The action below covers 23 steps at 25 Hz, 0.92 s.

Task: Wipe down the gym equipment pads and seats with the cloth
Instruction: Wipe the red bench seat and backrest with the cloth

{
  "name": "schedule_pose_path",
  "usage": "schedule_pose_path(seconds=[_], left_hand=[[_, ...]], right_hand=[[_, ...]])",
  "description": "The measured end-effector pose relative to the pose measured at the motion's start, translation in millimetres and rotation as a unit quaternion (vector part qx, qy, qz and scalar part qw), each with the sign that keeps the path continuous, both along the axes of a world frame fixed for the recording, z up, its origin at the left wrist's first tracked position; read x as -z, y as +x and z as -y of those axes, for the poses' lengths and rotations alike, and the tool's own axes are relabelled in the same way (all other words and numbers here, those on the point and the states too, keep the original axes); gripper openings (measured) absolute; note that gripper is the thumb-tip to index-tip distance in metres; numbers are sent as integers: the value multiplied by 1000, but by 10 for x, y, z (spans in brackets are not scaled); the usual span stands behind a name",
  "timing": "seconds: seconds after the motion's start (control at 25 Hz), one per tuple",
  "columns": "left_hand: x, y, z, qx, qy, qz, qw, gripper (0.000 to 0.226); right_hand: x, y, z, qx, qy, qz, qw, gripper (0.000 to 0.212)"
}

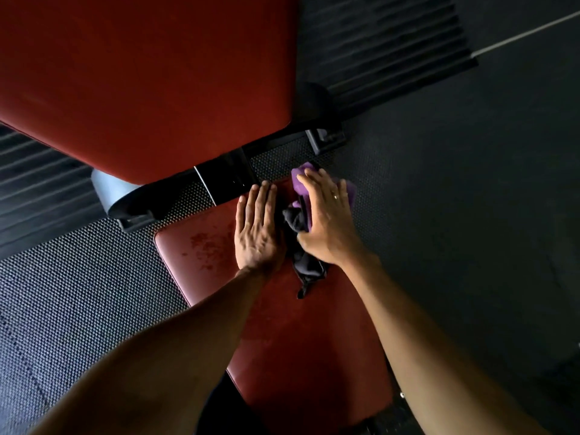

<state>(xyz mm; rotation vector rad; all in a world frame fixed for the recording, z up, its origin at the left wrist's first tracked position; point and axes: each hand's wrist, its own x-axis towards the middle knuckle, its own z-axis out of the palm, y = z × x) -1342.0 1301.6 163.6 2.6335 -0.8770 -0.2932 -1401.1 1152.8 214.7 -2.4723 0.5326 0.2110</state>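
Now the person is leaning over the red seat pad [282,340] and working its far end, right where it meets the black frame bracket [226,183]. The right hand [326,215] is cupping the purple cloth [301,180], with fingers bent over it and pressing it into the pad's far right corner. A darker bunch of fabric [303,259] is trailing out from under the palm; whether it is the same cloth in shadow cannot be told. The left hand [257,227] is lying flat just beside it, fingers straight and together, bracing on the pad and holding nothing. A ring [335,197] is showing on the right hand.

By the look of it, the seat wipe is in mid-pass. A patch of dark blotches [207,246] is sitting on the pad's left side, possibly damp or worn marks, so that side is probably asking for the next stroke. That means sweeping the cloth leftward, with the bracing hand lifting out of the way. The big red back pad [141,73] above is waiting its turn too, by this reckoning.

As for brands or labels, nothing is reading anywhere: no logo on the pads, none on the frame, none on the textured rubber floor mat [62,293].
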Motion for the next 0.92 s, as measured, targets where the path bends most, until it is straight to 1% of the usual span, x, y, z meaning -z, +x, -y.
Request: schedule_pose_path(seconds=[0.08,0.16,0.28,0.4,0.48,0.56,0.64,0.76,0.84,0.92], left_hand=[[2,-1,11,-1,5,6,1000,65],[29,-7,17,-4,8,7,1000,66],[57,-12,19,-4,4,18,1000,65],[77,-14,41,-16,-11,33,999,59],[89,-29,59,-23,-18,44,999,55],[114,-36,65,-21,-23,53,998,55],[133,-29,71,-20,-28,65,997,58],[149,-48,33,-13,-35,67,997,60],[117,-27,58,-24,-34,63,997,57],[96,-28,62,-22,-25,58,998,57]], right_hand=[[-54,-215,-46,12,30,-11,999,106],[-63,-440,-137,73,32,0,997,102],[15,-445,-334,195,-7,12,981,91],[185,-27,-353,225,-93,19,970,68],[275,294,-189,212,-142,42,966,55],[327,539,-73,160,-172,75,969,43],[290,637,-41,102,-165,123,973,35],[281,291,51,6,-146,191,971,33],[307,118,199,-1,-162,187,969,34],[316,228,184,49,-152,127,979,37]])
